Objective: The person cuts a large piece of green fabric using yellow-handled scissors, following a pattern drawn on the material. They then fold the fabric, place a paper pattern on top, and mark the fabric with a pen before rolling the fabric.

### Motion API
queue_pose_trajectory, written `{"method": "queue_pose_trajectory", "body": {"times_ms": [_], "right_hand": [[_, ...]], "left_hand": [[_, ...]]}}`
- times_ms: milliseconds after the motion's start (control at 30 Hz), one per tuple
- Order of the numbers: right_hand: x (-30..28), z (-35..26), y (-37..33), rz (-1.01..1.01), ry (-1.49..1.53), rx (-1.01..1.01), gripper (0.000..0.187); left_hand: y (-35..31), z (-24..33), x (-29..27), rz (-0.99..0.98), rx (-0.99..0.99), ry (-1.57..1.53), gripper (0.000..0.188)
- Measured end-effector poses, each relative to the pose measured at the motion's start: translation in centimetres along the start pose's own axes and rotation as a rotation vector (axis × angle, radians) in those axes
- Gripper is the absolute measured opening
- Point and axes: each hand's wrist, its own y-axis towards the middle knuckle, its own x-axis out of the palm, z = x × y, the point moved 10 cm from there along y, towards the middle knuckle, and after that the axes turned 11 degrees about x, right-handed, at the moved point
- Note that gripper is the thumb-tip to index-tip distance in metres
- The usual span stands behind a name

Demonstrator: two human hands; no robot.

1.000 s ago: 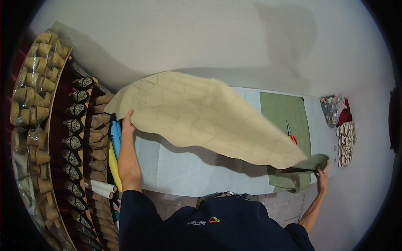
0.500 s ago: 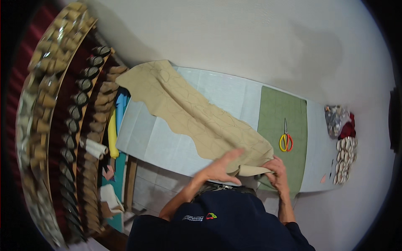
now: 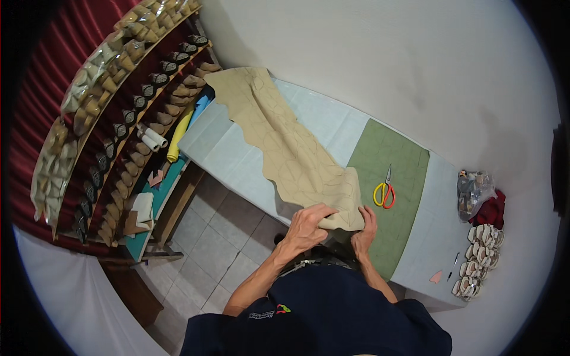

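Observation:
A long beige leather-like sheet (image 3: pixel 285 136) with curved outlines drawn on it lies slantwise over the table, one side cut in a wavy edge. My left hand (image 3: pixel 307 228) is closed on its near end, fingers curled over the folded-up edge. On the other side of that end, my right hand (image 3: pixel 364 232) pinches the edge, its thumb partly hidden by the material. A raised fold runs along the sheet's length. To the right, scissors (image 3: pixel 385 193) with one yellow and one red handle rest on a green cutting mat (image 3: pixel 386 148).
Shoe-filled shelves (image 3: pixel 127 124) stand at the left, with yellow (image 3: pixel 176 139) and white rolls (image 3: pixel 153 137) among them. The white-covered table (image 3: pixel 208 145) meets the wall at the back. Its right end holds a plastic bag (image 3: pixel 473 193), dark red cloth (image 3: pixel 490 209), several whitish sandals (image 3: pixel 478 261) and a pen (image 3: pixel 456 259).
My left hand, spread above the sheet before, has come down and closed on its near edge. My right hand has shifted along that edge. The view has turned, showing more floor.

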Motion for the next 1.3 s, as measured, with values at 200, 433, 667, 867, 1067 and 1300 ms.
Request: {"method": "queue_pose_trajectory", "body": {"times_ms": [200, 433, 667, 867, 1067, 1300], "right_hand": [[-2.2, 7.5, 7.0, -0.064, 0.353, 0.047, 0.041], [-17.0, -8.1, 10.2, -0.129, -0.163, -0.685, 0.055], [-16.1, 6.1, 5.7, -0.561, -0.470, -0.592, 0.059], [-12.1, 16.8, 0.6, -0.911, -0.632, -0.558, 0.045], [-11.0, 20.7, 0.2, -1.064, -0.396, -0.396, 0.029], [-6.7, 26.2, 3.0, -1.264, -0.083, 0.479, 0.046]], "left_hand": [[-2.9, 4.0, -1.9, 0.169, 0.100, 0.170, 0.049], [-10.0, 7.0, -0.5, 0.187, 0.073, 0.141, 0.045], [-16.8, 6.6, 11.6, 0.003, -0.197, -0.016, 0.036], [-23.1, 1.8, 20.9, -0.100, -0.246, -0.038, 0.028], [-27.9, -5.0, 25.4, -0.175, -0.768, -0.333, 0.030], [-29.7, -8.5, 25.0, 0.354, -1.124, -0.879, 0.054]]}}
